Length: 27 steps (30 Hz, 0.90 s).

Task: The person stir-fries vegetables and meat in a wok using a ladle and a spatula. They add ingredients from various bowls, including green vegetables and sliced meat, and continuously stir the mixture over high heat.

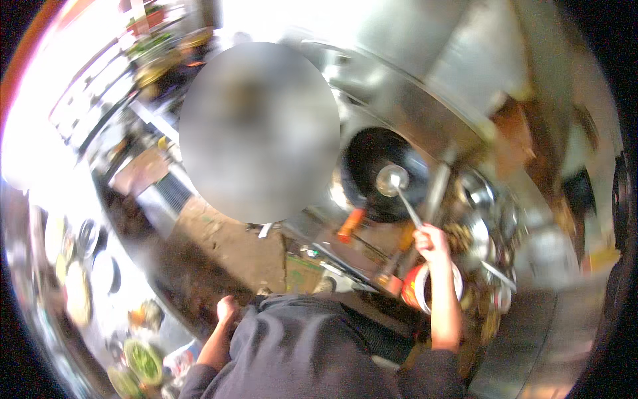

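Note:
My right hand (431,242) grips the handle of a metal ladle (409,207). The ladle's round bowl lies over the inside of a black wok (361,154) on the stove. What the wok holds is too blurred to tell. An orange handle (352,225) sticks out at the wok's near rim. Under my right forearm stands a red and white tub (411,289), partly covered by the arm. Down beside my body, my left hand (228,308) is away from the counters; its fingers are blurred, and nothing shows in it.
Several metal bowls (481,239) crowd the right of the wok. On the left counter (124,279) are plates and a bowl of green food (143,360). Brown floor (234,244) runs between counter and stove. A round blurred patch hides the upper middle.

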Motion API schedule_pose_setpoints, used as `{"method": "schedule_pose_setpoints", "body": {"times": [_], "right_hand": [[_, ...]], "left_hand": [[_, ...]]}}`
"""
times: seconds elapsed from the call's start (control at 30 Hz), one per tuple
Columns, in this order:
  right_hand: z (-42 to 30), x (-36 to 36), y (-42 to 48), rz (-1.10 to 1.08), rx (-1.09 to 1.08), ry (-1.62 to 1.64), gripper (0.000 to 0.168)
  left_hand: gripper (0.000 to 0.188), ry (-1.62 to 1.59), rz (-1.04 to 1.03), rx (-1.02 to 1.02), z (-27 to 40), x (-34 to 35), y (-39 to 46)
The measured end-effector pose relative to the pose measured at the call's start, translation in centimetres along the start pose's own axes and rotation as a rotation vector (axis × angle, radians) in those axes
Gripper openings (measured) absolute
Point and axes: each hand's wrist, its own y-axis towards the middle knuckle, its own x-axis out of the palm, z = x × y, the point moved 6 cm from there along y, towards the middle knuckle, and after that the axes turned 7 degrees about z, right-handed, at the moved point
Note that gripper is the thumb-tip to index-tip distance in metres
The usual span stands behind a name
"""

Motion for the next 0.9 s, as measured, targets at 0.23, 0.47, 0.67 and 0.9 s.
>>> {"method": "schedule_pose_setpoints", "body": {"times": [0.23,0.47,0.67,0.9], "right_hand": [[7.3,-2.4,4.5,0.372,-0.441,-0.317,0.019],[6.0,0.6,4.0,0.509,-0.227,-0.211,0.017],[7.4,-4.1,0.9,-0.003,-0.190,0.110,0.015],[11.9,-4.4,4.5,0.309,-0.180,0.349,0.030]], "left_hand": [[0.022,-0.124,-0.086,-0.040,-4.8,-2.8,0.7],[0.024,-0.240,-0.168,-0.125,-7.9,0.4,-2.0],[0.031,-0.181,-0.174,-0.158,-7.0,2.7,-0.2],[0.023,-0.211,-0.047,-0.083,-7.9,0.4,0.1]]}}
